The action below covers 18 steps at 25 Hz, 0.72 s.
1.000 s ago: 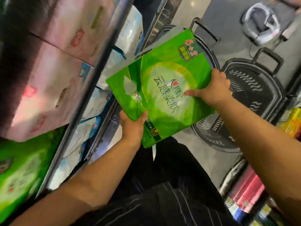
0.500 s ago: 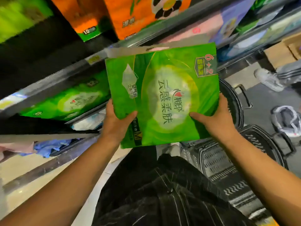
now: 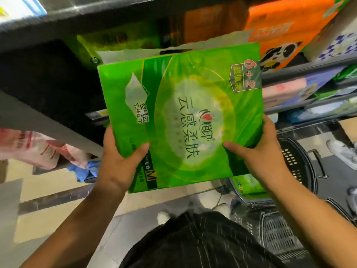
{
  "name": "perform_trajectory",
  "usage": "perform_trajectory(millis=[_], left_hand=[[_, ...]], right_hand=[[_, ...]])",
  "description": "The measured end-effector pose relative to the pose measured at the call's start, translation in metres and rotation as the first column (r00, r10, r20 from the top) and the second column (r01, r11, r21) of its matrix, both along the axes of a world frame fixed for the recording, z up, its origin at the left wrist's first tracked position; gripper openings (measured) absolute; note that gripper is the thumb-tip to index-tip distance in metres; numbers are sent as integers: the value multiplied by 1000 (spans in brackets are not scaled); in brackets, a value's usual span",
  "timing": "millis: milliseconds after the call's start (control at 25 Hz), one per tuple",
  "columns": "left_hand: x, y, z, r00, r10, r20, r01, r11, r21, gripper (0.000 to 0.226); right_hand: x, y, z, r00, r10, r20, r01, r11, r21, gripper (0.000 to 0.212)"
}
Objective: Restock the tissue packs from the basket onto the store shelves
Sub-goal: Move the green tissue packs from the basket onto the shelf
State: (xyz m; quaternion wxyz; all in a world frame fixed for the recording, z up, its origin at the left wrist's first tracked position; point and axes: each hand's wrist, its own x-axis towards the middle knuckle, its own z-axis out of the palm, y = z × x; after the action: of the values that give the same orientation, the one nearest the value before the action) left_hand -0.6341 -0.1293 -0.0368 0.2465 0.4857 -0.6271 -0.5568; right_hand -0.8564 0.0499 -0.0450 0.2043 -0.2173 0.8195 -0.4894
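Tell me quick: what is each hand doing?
Left hand: grips the green tissue pack.
Right hand: grips the same pack.

The dark metal shelves (image 3: 309, 67) rose in tiers before me. An orange panda pack (image 3: 286, 31) sat on the upper right tier, with pink and purple packs (image 3: 284, 89) on the tier beneath. Pink packs (image 3: 38, 151) lay low on my left. On the tiled floor (image 3: 50, 182) stood a black basket (image 3: 301, 161), with a second basket (image 3: 278, 238) just beside it.

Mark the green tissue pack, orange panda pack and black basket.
green tissue pack (image 3: 183, 120), head view, middle of printed front.
orange panda pack (image 3: 286, 29), head view, orange face.
black basket (image 3: 295, 157), head view, perforated wall.
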Motion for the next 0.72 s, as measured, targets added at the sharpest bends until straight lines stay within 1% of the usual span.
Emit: perform_trajectory(millis=[120,280,400,480,720], left_hand=[[35,-22,28,998,6,-67,-9,999,-49,73],[69,-48,51,995,40,-95,-53,988,-146,79],[84,-45,58,994,55,-95,-69,985,-155,85],[92,-41,59,992,63,-112,-80,984,-161,81],[93,-34,84,973,87,-212,-135,966,-223,80]], right_hand=[[33,-29,22,999,25,-28,-27,998,-53,93],[61,-59,50,997,34,-72,-42,992,-117,92],[74,-62,63,993,46,-108,-58,992,-112,94],[83,-58,70,992,50,-117,-64,991,-119,94],[85,-55,102,981,67,-183,-106,971,-215,92]])
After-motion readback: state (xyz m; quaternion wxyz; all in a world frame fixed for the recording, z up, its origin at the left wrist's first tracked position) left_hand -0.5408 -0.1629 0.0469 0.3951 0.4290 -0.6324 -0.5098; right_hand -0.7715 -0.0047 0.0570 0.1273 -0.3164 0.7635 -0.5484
